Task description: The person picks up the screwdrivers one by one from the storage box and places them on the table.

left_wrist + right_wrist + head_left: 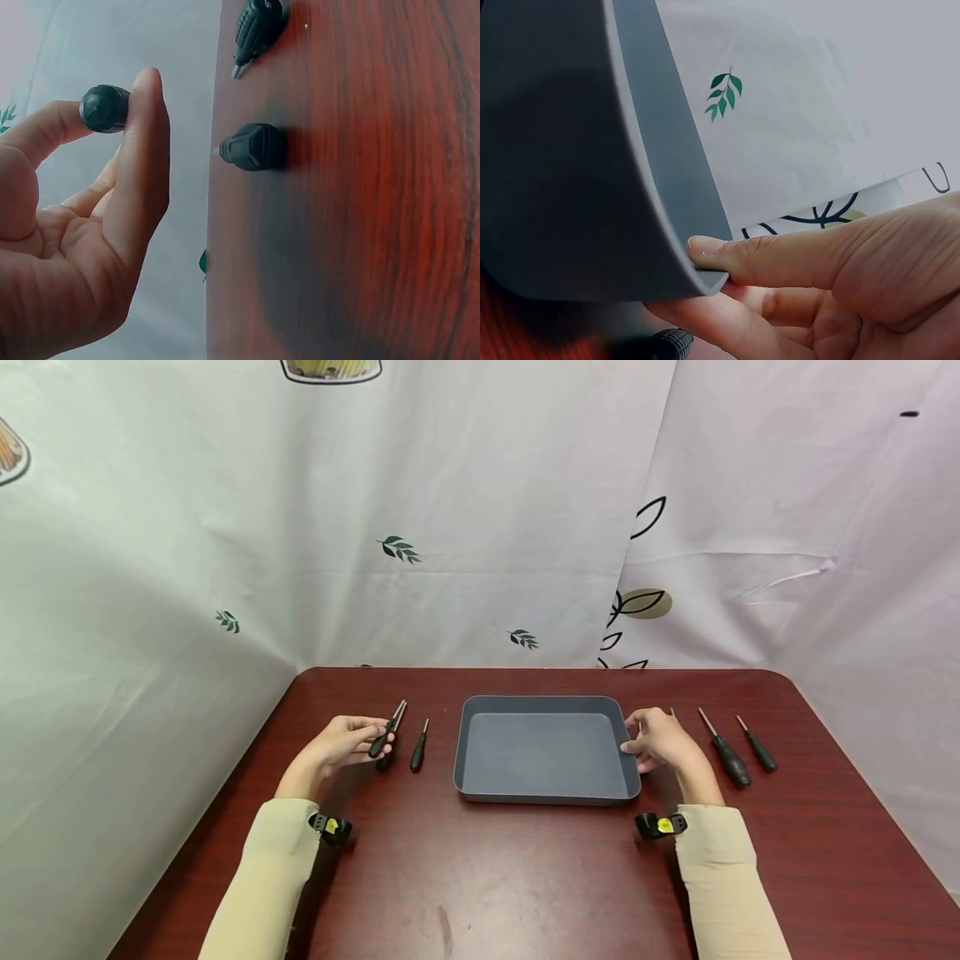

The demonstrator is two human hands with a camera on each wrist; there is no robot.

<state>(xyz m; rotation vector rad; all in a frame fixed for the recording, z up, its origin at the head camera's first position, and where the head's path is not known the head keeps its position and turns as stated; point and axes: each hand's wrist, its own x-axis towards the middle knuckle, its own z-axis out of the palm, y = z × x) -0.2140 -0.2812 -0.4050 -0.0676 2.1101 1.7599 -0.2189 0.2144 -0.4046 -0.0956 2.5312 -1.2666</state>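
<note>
My left hand [347, 743] pinches a black-handled screwdriver [380, 742] between thumb and fingers, its shaft pointing away from me. In the left wrist view the butt of its handle [103, 109] faces the camera, held above the table. Under and beside it lie two more screwdrivers, one partly covered [385, 762] and one in plain sight [417, 753]. My right hand [660, 742] grips the right wall of a grey rectangular tray [546, 800], thumb [712, 251] over the rim and fingers outside. Nothing lies in the tray.
On the right, a large screwdriver [731, 762] and a smaller one [762, 752] lie on the reddish-brown table [487, 860]. A thin shaft tip [672, 712] shows behind my right hand. White patterned sheeting [480, 510] hangs behind the table and along both sides.
</note>
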